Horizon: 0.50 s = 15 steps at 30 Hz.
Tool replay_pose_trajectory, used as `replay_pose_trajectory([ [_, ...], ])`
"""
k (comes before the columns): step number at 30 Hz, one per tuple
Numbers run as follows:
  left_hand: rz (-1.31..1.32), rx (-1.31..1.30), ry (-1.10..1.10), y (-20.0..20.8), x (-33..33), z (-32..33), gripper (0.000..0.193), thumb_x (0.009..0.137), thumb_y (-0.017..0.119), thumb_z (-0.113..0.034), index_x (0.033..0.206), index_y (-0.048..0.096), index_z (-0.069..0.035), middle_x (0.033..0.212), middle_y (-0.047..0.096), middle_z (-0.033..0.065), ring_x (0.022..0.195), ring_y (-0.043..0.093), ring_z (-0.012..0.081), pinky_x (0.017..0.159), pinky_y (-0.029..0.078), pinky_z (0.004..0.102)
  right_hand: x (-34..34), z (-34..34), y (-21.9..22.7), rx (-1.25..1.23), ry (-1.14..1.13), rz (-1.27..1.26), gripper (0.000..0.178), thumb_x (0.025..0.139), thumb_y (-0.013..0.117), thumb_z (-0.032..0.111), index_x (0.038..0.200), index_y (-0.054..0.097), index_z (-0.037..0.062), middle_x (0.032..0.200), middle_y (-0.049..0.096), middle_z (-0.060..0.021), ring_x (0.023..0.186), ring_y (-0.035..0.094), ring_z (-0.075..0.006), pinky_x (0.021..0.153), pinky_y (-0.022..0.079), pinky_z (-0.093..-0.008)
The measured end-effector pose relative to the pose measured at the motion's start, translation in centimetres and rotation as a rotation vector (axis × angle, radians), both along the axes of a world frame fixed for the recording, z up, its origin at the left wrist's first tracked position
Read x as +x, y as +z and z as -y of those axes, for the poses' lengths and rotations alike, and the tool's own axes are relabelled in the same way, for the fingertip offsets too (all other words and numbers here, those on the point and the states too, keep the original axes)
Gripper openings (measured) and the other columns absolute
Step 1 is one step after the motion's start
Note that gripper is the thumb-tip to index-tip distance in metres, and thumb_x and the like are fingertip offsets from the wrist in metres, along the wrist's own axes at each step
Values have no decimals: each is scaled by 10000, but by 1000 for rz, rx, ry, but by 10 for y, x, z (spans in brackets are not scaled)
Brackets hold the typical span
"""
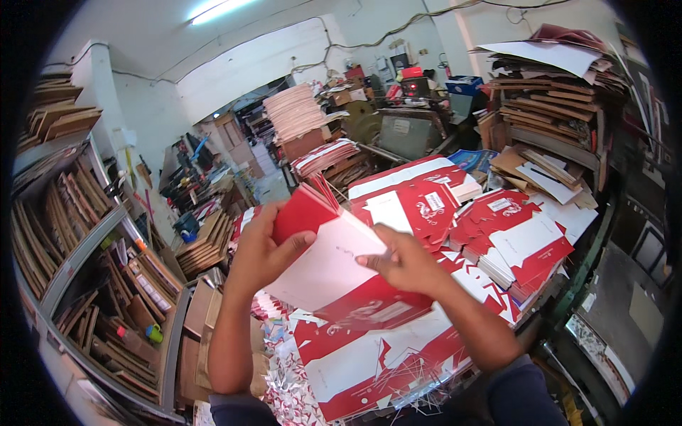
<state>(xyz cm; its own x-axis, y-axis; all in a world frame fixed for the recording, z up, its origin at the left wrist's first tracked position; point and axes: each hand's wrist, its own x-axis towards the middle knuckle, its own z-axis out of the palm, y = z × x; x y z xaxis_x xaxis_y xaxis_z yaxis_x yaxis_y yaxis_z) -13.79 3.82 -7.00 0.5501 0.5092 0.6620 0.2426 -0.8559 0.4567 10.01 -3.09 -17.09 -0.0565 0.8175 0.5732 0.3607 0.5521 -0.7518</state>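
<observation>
Between my two hands is a stack of red and white printed card sheets (330,263), raised and tilted above the table. My left hand (266,248) grips its left edge, thumb lying across the top sheet and fingers behind. On the right side, my right hand (405,259) clasps the stack with its thumb on the white face; its other fingers are partly hidden. At the upper left corner several red sheet edges fan apart. Below the stack, a large red and white printed sheet (341,373) lies on the table, with thin paper offcuts (408,383) on it.
Piles of die-cut red and white card (522,248) cover the table's right side. Paper scraps (280,376) heap at the lower left. A metal shelf (78,248) packed with boards stands left. Stacked boards (554,113) and a machine (408,135) stand farther back.
</observation>
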Motion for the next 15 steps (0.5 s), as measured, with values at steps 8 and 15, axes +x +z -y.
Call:
replay_pose_trajectory([
  [8,516,-371,-1,-111,-36,-10,548,860,795,-286,1270,535,-32,1138,652,56,1015,618,138,896,500,298,-13,7,91,150,-53,802,316,828,668,190,1089,601,27,891,673,-220,875,651,-412,770,496,-509],
  [15,640,-653,-209,-219,-3,-26,587,850,801,-294,1284,529,-7,1163,658,74,1054,617,150,926,499,314,-6,-17,15,-79,-82,957,406,814,706,186,1161,596,6,971,671,-241,948,642,-408,824,486,-492],
])
